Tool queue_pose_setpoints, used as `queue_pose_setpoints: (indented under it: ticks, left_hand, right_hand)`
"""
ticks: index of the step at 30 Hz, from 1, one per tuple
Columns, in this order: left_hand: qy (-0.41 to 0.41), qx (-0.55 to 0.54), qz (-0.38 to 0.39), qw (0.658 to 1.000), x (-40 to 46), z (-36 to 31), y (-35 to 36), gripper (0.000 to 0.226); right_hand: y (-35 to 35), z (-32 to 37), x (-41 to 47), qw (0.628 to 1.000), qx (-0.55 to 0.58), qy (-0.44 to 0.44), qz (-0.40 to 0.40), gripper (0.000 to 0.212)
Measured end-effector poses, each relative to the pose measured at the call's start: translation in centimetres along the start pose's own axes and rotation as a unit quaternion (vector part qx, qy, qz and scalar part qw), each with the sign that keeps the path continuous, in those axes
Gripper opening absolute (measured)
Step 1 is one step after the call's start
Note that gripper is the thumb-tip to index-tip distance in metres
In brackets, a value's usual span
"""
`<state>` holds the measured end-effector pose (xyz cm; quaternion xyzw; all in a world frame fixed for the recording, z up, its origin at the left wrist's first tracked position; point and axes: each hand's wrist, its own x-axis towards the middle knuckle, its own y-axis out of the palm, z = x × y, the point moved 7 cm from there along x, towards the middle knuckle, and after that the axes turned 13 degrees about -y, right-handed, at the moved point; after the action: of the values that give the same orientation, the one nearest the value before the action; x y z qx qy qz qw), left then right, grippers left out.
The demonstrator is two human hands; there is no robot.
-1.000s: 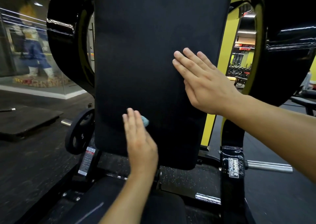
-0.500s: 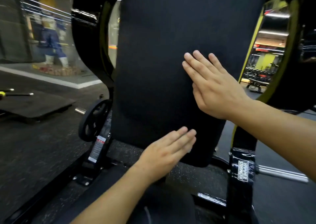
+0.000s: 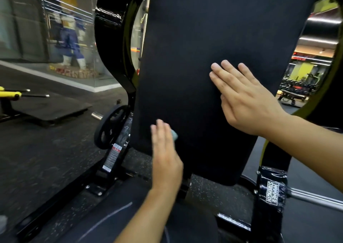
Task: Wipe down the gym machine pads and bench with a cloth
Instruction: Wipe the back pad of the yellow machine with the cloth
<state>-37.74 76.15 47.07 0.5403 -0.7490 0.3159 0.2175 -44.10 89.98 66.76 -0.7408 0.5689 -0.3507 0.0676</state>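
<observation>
A tall black back pad (image 3: 213, 44) of the gym machine fills the middle of the view. My left hand (image 3: 165, 155) lies flat with straight fingers on the pad's lower left part and presses a small blue-green cloth (image 3: 174, 134) against it; only an edge of the cloth shows past my fingers. My right hand (image 3: 245, 98) rests flat on the pad's right side with its fingers spread and straight. The black seat pad (image 3: 115, 222) lies below, partly hidden by my left forearm.
The black and yellow machine frame (image 3: 113, 38) curves around the pad. A black weight plate (image 3: 109, 127) hangs at the lower left on a peg. A chrome bar (image 3: 315, 198) sticks out at the right. Dark rubber floor (image 3: 40, 150) spreads left, with a glass case behind.
My left hand swept from the pad's lower middle back to its lower left, and the cloth edge shows again. My right hand stayed flat on the pad. The camera shifted left.
</observation>
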Motion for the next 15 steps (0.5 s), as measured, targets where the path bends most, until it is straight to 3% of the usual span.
queue_pose_setpoints:
  ticks: [4,7,10,12,14,15]
  left_hand:
    - [0.161,0.011,0.086,0.983,-6.0,-3.4,2.6,0.072]
    - [0.297,0.073,0.140,0.942,-6.6,-3.4,2.5,0.056]
    - [0.372,0.137,0.153,0.905,-4.0,-1.5,0.8,0.051]
    - [0.356,0.146,0.135,0.913,-1.0,1.1,-0.7,0.053]
    - [0.272,0.137,0.100,0.947,2.2,4.5,-2.5,0.058]
    - [0.210,0.131,0.084,0.965,3.6,6.1,-3.3,0.071]
  right_hand:
    - [-0.1,0.1,0.1,1.000,-0.002,0.004,-0.010,0.061]
    - [0.0,0.1,0.1,1.000,0.005,0.004,-0.012,0.060]
    - [0.0,0.1,0.2,1.000,0.009,0.002,-0.018,0.060]
    - [0.0,0.2,0.2,1.000,0.010,0.002,-0.021,0.060]
    - [-0.1,0.2,0.2,1.000,0.010,0.002,-0.026,0.060]
    - [-0.1,0.2,0.2,1.000,0.011,0.002,-0.028,0.059]
